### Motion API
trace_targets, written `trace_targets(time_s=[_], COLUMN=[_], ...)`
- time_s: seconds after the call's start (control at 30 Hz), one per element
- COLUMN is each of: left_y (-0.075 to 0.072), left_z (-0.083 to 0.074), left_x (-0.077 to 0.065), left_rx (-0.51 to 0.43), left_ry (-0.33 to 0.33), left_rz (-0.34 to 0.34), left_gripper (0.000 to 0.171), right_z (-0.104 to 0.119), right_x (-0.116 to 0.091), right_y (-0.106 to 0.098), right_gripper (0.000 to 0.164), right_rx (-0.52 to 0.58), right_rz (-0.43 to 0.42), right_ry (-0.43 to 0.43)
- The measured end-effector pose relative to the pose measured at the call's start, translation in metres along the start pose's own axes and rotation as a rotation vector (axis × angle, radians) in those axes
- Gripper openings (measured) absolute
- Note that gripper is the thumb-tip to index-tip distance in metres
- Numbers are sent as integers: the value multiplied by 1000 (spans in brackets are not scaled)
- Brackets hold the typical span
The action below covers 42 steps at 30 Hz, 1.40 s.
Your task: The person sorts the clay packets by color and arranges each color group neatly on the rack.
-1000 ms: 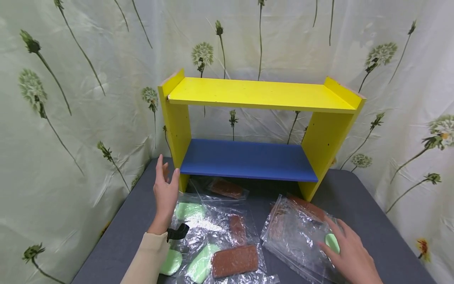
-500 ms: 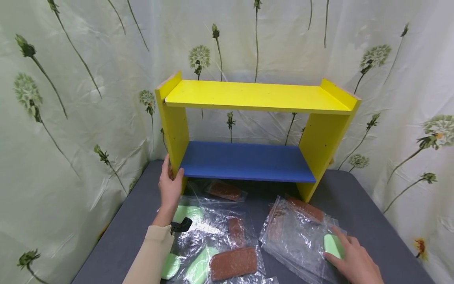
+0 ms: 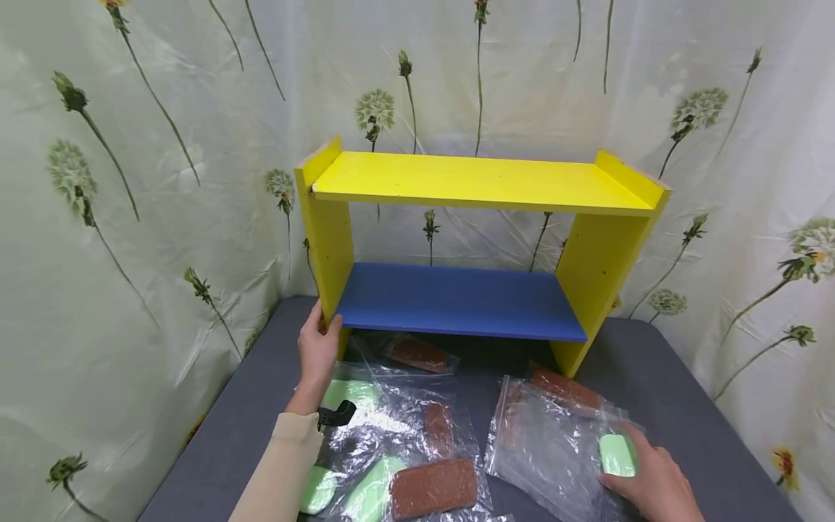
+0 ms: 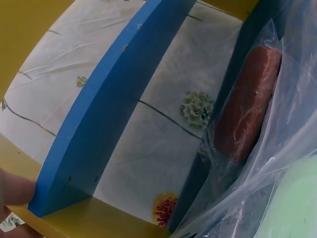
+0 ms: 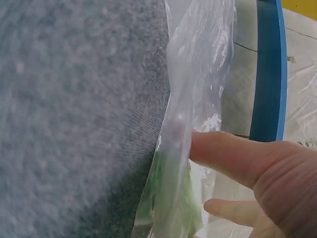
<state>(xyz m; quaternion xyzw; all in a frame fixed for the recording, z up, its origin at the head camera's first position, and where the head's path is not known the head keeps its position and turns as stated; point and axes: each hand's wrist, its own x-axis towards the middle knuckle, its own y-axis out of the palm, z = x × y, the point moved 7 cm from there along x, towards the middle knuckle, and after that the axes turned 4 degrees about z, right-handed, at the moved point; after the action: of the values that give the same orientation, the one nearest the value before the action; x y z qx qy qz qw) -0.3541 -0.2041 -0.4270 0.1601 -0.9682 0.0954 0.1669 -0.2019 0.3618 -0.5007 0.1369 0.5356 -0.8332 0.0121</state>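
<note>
Between the curled fingers and thumb of the right hand (image 3: 659, 478) I see a green block (image 3: 616, 455) in a clear bag (image 3: 551, 453); the left hand (image 3: 317, 355) grips the side of the yellow shelf (image 3: 483, 177), thumb just beside the blue board (image 3: 459, 297)
</note>
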Motion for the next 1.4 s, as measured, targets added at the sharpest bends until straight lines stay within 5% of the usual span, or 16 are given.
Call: trace_targets(time_s=[0.27,0.63,1.0,1.4], left_y=[1,-1,0,2], left_z=[0,6,-3,5], left_x=[-1,-3,-5,-1], left_rx=[-4,-23,-25,-10], left_ry=[-20,-25,-9,-18], left_rz=[-7,33,79,86], left_gripper=[48,50,51,51], right_z=[1,25,79,127], right_x=[2,-7,-34,-48], right_y=[-3,-20,-54,-91], right_gripper=[101,71,49,57], right_rx=[0,46,33,9], right_rz=[8,-49,-305,-550], right_ry=[-3,-116,-384,-664])
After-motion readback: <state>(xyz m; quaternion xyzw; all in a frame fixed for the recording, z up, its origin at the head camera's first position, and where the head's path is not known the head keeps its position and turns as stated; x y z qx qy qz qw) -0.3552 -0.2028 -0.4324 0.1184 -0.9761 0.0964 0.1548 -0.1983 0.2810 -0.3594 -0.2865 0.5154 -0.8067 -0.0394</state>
